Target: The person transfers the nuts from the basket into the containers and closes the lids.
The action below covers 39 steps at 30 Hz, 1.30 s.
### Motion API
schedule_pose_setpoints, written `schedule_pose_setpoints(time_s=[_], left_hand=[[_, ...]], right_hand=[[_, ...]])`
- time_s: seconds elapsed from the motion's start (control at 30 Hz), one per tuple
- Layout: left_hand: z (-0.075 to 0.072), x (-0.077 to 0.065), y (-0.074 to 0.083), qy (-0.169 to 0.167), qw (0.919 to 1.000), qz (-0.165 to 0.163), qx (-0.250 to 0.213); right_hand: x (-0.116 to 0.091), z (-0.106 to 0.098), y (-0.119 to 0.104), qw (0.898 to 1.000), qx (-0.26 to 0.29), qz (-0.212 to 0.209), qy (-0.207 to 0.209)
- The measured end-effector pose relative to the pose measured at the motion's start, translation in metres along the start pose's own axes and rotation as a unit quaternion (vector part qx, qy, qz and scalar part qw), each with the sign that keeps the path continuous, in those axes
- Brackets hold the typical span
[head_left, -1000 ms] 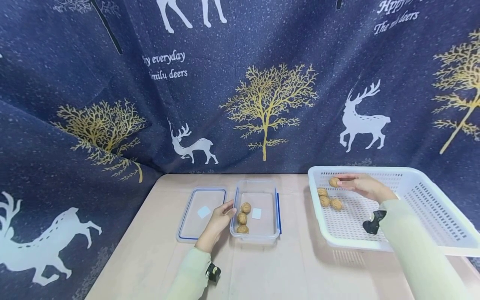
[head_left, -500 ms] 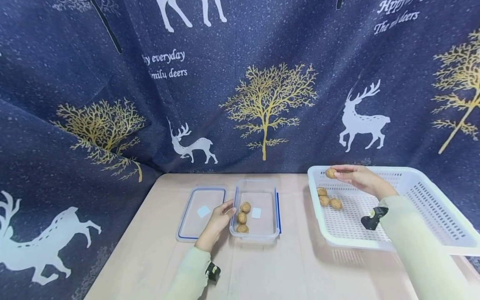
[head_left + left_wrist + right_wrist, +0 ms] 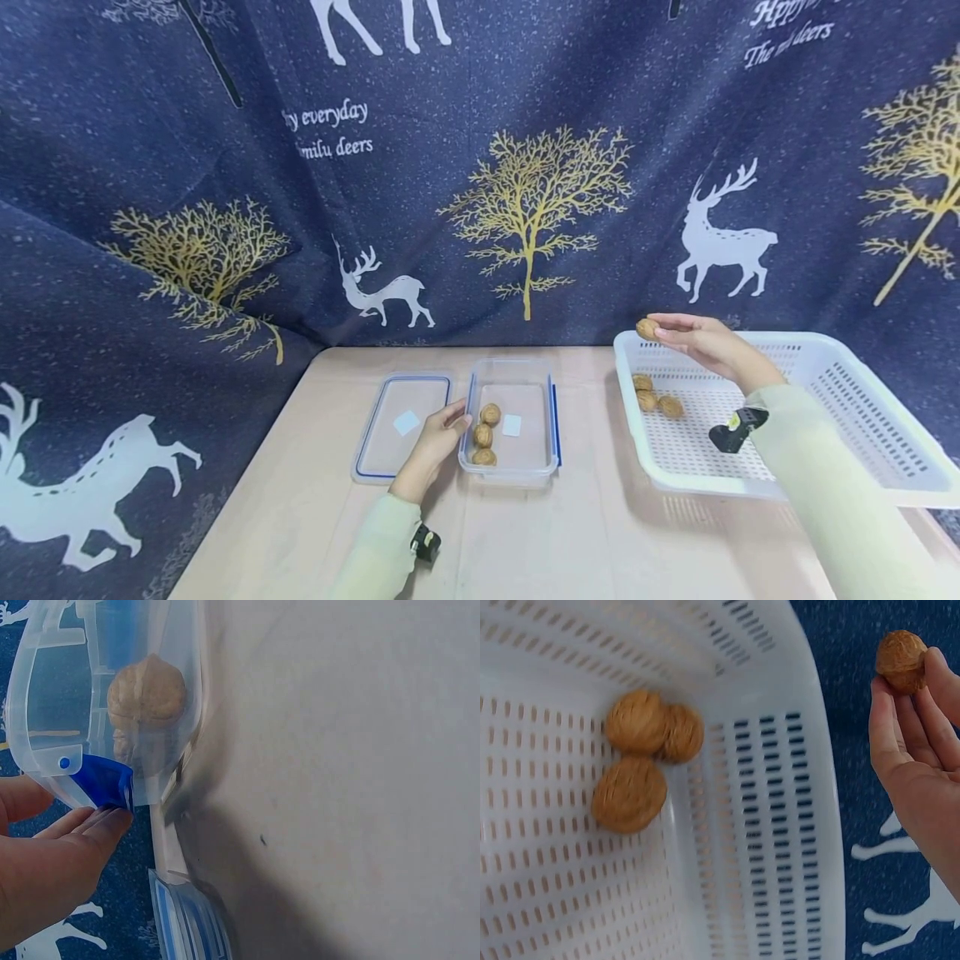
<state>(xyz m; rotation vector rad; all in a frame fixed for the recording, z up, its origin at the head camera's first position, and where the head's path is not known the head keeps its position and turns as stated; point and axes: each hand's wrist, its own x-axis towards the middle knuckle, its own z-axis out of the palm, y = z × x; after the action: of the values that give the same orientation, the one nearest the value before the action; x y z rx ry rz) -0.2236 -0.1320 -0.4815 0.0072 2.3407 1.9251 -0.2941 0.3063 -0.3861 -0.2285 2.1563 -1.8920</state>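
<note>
Tabletop workspace (image 3: 540, 542); deer-print backdrop (image 3: 420, 208)

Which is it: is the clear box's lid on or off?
Off. The lid lies on the table beside the clear box, whose top is uncovered above three walnuts.

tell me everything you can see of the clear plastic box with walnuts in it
The clear, rectangular plastic box stands upright and lidless on the pale pink tabletop, with blue clips. Three brown walnuts line its left side; a pale square patch shows at its floor. The left hand touches its left clip.
</note>
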Motion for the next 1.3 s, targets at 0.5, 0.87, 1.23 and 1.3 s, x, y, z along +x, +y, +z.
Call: schedule_pose_setpoints(time_s=[0.5, 0.87, 1.23, 1.3], left_hand=[[0.000, -0.001, 0.001, 0.000, 0.9999, -0.008, -0.010], [0.000, 0.000, 0.000, 0.001, 0.9999, -0.005, -0.012], [0.000, 0.000, -0.001, -0.001, 0.9999, -0.004, -0.015], [0.000, 0.000, -0.001, -0.001, 0.9999, -0.004, -0.014]], right_hand=[[0.013, 0.055, -0.031, 1.000, 0.017, -0.016, -0.011], [0.024, 0.102, -0.041, 0.999, 0.033, -0.012, -0.014], [0.032, 0.143, -0.037, 0.998, 0.062, 0.001, -0.020], [0.033, 0.149, -0.035, 0.997, 0.072, 0.003, -0.021]])
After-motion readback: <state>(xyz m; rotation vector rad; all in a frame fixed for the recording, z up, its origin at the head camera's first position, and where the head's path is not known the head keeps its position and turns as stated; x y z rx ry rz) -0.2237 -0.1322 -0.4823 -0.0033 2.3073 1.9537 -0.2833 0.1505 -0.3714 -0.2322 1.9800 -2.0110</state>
